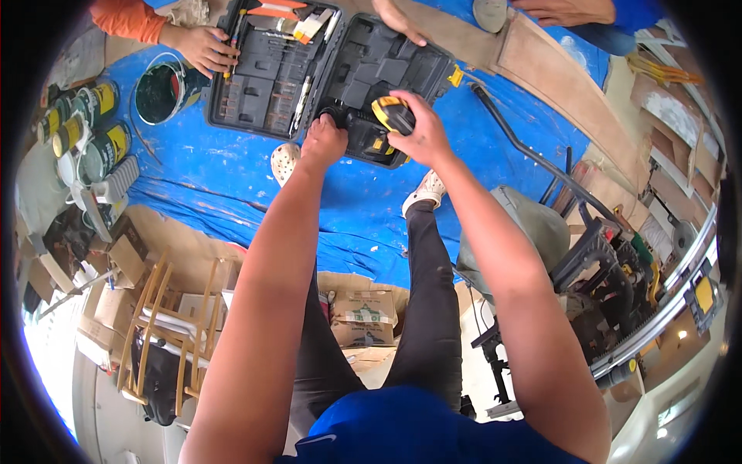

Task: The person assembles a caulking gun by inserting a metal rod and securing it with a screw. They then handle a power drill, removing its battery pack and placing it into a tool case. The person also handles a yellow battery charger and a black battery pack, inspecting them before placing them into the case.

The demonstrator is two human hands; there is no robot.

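A black toolbox case point(371, 54) lies opened flat on the blue tarp. My right hand point(427, 139) is closed round a rounded yellow-and-black block point(393, 115), held just above the case's right half; its exact kind is unclear. My left hand point(325, 141) reaches to the case's near edge, by the hinge, fingers curled at a dark round part point(334, 114) that they partly hide. Between my hands, a black-and-yellow piece point(379, 145) sits in the case. The left half holds rows of bits point(280, 104) and small tools.
An orange-sleeved person's hand point(207, 51) touches the case's left edge; other hands are at the far side. A dark-lined bucket point(158, 93) and several paint cans point(108, 147) stand left. A black pipe point(525, 147) and grey bag point(514, 232) lie right.
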